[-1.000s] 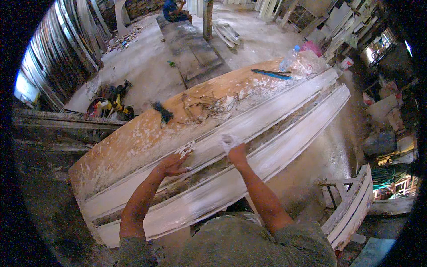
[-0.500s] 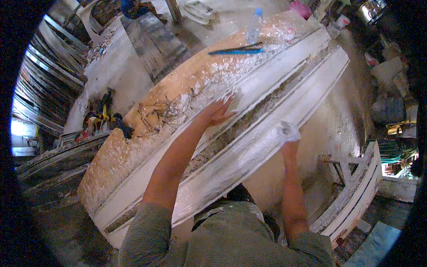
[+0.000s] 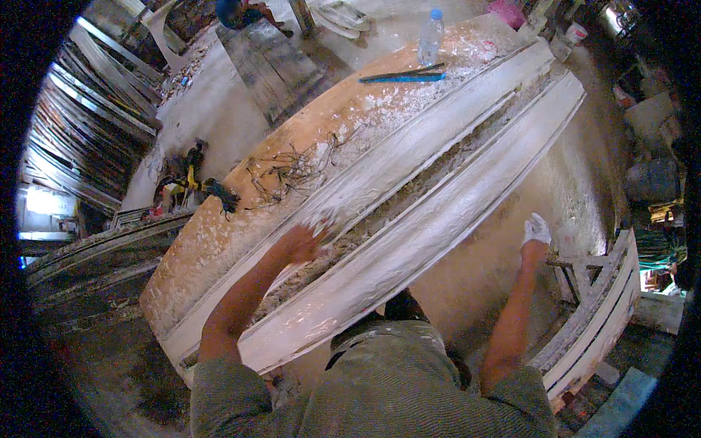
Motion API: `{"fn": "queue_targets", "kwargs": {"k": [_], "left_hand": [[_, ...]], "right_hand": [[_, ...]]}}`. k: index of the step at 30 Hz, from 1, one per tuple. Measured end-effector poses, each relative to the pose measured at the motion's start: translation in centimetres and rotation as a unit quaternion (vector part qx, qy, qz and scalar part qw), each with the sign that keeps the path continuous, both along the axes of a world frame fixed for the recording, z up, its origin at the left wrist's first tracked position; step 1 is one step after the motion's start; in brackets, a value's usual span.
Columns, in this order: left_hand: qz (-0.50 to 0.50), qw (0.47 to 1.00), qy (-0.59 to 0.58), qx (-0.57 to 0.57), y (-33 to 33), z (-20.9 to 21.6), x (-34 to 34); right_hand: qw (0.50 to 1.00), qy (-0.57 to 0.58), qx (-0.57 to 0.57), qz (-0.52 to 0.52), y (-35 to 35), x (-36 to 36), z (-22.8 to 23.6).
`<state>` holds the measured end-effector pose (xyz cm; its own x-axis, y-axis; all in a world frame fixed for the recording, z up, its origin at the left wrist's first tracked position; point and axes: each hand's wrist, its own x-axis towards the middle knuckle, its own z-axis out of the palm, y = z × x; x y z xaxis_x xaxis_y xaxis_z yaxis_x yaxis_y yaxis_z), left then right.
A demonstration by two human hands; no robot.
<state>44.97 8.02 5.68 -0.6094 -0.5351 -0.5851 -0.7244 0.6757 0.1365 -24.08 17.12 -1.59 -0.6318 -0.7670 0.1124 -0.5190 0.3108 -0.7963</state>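
Two long white plaster-like mouldings lie slantwise side by side on an orange-brown board (image 3: pixel 219 204) spattered with white. My left hand (image 3: pixel 305 242) rests at the far moulding (image 3: pixel 380 168), its white-smeared fingers stretched along the surface and a little blurred. Between that moulding and the wet, shiny near moulding (image 3: pixel 409 244) runs a rough, dark groove (image 3: pixel 431 175). Off the near moulding's right side, my right hand (image 3: pixel 537 230) hangs over the floor, coated in white. Its fingers look loosely bent and apart, with nothing visible in them.
Tangled dark fibres or wires (image 3: pixel 281 175), a clear bottle with a blue cap (image 3: pixel 431 40) and blue and black strips (image 3: pixel 403 75) lie on the board. A yellow-and-black tool (image 3: pixel 191 175) is at left. Another moulding (image 3: pixel 595 321) stands lower right. A person (image 3: pixel 241 13) sits far back.
My right hand has left the near moulding and moved right, over the floor. My left hand has slid toward me and left along the far moulding. The view has shifted slightly.
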Motion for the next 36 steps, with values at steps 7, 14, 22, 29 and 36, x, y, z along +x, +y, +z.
{"fn": "queue_targets", "kwargs": {"k": [7,14,22,29,36], "left_hand": [[0.051,0.989,0.011,-0.135,9.7,0.5,9.2],[-0.016,0.944,0.193,-0.267,1.6,-2.9,-0.4],[-0.014,0.947,0.228,-0.225,-11.6,-4.1,-17.1],[-0.026,0.972,0.144,-0.183,-21.8,-3.6,-31.0],[0.081,0.944,0.284,-0.15,-20.3,-3.3,-26.2]], "right_hand": [[0.981,0.17,0.087,0.014,1.1,2.4,4.5],[0.995,0.061,-0.016,0.071,-2.1,5.6,5.9],[0.981,0.097,-0.055,0.16,-9.5,3.0,5.2],[0.988,0.074,-0.001,0.134,-15.8,-2.8,4.4],[0.971,-0.014,-0.092,0.219,-22.6,5.2,4.9]]}}
